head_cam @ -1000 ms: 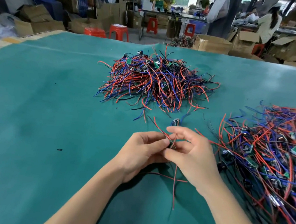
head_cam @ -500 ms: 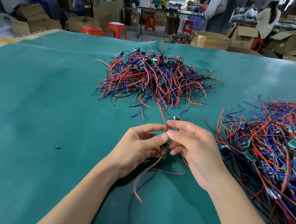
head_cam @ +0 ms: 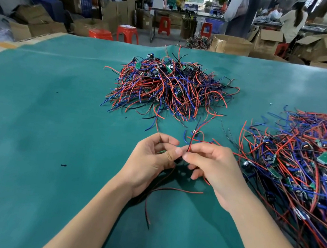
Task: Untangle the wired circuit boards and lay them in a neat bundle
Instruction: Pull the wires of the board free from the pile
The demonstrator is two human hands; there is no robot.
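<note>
My left hand (head_cam: 151,159) and my right hand (head_cam: 213,168) meet at the middle of the green table (head_cam: 33,127), fingertips touching. Between them they pinch one wired circuit board; the board itself is hidden by the fingers. Its red and black wires (head_cam: 170,191) trail down under my hands, and another red and black pair (head_cam: 195,132) rises above my right fingers. A heap of wired boards (head_cam: 169,89) lies behind my hands. A larger tangle of boards and wires (head_cam: 303,163) spreads on the right.
A small black scrap (head_cam: 63,165) lies on the mat to the left. Beyond the table's far edge stand red stools (head_cam: 127,33), cardboard boxes (head_cam: 231,44) and people at other benches.
The loose wires under my hands have swung lower and spread out. A wire pair now stands up above my right fingers. Both hands stay together at the same spot.
</note>
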